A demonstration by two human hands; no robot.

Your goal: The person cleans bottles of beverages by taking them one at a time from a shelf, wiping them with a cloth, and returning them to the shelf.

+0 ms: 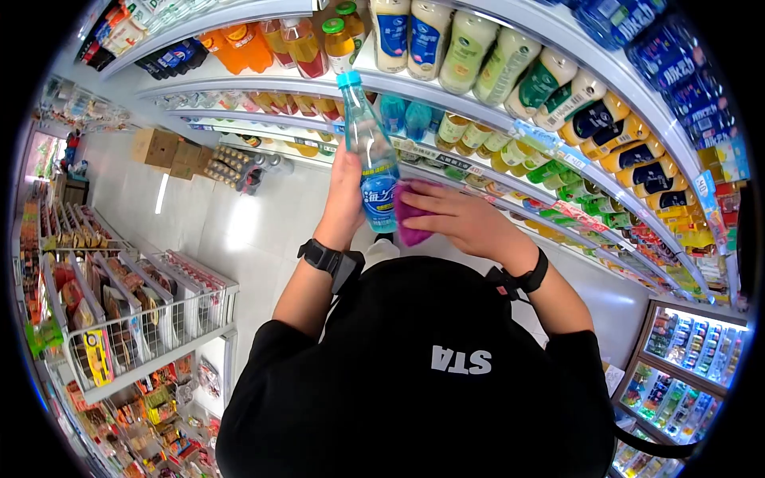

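A clear blue plastic bottle point(371, 147) with a turquoise cap and a blue label is held slightly tilted, cap toward the shelves. My left hand point(344, 191) is wrapped round its left side; some of the fingers are hidden behind the bottle. On the other side, my right hand point(446, 213) holds a purple cloth point(408, 213) against the lower part of the bottle. The fingers of that hand lie bent over the cloth.
Curved shelves point(319, 84) of drink bottles run across the front and right. Cardboard boxes point(171, 151) stand on the floor ahead left. A wire-fronted snack rack point(151, 319) is at left, and lit glass-door coolers point(677, 382) are at lower right.
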